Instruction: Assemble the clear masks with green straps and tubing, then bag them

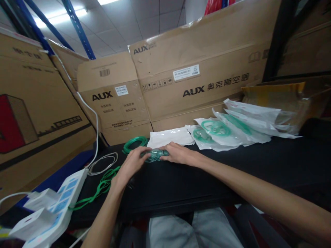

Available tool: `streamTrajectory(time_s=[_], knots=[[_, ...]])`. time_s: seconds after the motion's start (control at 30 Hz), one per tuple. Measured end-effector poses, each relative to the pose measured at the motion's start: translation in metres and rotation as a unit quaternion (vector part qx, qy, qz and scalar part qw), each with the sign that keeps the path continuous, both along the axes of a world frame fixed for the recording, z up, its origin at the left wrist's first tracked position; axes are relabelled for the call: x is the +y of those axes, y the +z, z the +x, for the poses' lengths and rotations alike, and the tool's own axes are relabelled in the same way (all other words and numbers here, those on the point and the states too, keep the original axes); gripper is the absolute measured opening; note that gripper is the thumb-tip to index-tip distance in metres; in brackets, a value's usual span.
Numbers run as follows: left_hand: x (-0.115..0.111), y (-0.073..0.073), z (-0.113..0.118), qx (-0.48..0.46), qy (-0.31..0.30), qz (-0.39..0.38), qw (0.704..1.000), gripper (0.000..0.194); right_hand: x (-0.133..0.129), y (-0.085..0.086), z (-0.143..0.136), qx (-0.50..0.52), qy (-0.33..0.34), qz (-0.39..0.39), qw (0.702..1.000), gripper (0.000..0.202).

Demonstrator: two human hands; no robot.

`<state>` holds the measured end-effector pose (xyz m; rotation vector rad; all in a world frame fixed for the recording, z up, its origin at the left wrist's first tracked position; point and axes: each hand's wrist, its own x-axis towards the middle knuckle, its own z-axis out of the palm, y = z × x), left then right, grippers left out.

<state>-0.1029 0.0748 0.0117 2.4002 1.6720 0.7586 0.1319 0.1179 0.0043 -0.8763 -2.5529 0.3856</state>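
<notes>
Between my two hands, low over the black tabletop (176, 186), is a clear green-tinted plastic mask (155, 155); its finer parts are too small to make out. My left hand (134, 160) is closed on its left end, with thumb and fingers pinching it. The right end is gripped by my right hand (177, 153), whose fingertips press together on it. Just behind my left hand lies a coil of green tubing (134, 142). A flat white packet (169, 137) rests directly behind the mask.
Several white-backed clear pouches (217, 129) with green tubing fan out at the right. A green strap (103, 182) and a thin white cable (103, 163) lie left, beside a power strip (67, 193) with plugged-in adapters. Cardboard panels (165, 100) wall the back; a cardboard box (274, 93) stands right.
</notes>
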Motion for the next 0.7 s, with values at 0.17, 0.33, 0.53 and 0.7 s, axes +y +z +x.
streamTrajectory(time_s=[0.17, 0.33, 0.53, 0.7], knots=[[0.001, 0.000, -0.001, -0.001, -0.007, -0.003, 1.000, 0.030, 0.002, -0.004, 0.003, 0.036, 0.029, -0.018, 0.999, 0.042], [-0.001, 0.001, 0.000, 0.001, -0.024, -0.005, 1.000, 0.028, 0.012, -0.005, 0.010, 0.062, 0.077, -0.029, 0.995, 0.044], [-0.002, 0.002, 0.002, 0.003, -0.023, 0.011, 1.000, 0.030, 0.005, -0.016, 0.008, 0.084, 0.060, -0.036, 0.994, 0.048], [0.001, 0.003, -0.004, 0.005, -0.043, -0.006, 0.999, 0.029, 0.012, -0.020, 0.003, 0.094, 0.083, -0.043, 0.991, 0.047]])
